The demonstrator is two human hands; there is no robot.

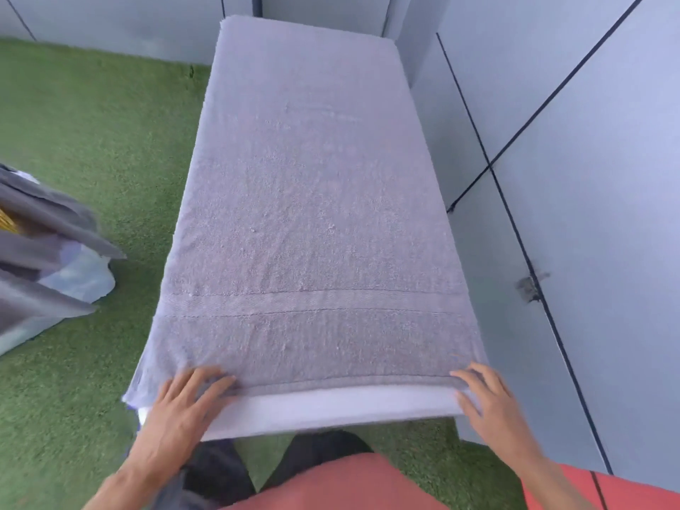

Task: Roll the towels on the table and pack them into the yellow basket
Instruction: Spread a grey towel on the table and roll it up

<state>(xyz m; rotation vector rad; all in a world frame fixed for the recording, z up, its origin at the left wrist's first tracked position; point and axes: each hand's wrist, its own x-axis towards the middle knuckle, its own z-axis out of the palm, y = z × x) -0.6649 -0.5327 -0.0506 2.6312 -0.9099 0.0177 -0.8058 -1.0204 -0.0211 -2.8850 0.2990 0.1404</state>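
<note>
— What's on the table (331,410)?
— One grey towel (312,215), spread flat over nearly all of it; only a pale strip shows at my edge, and its left side overhangs

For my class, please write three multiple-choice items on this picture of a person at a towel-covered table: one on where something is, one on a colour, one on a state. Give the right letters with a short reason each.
1. Where do the hands rest on the towel?
A. at its far end
B. at its near edge
C. at its middle

2. What colour is the floor covering?
A. green
B. red
C. black

3. In what state is the towel?
A. rolled up tight
B. spread flat
C. crumpled in a heap

Key:
1 B: the left hand and right hand lie at the near corners of the towel.
2 A: the floor covering looks like green turf.
3 B: the towel lies flat along the table, with no roll begun.
</note>
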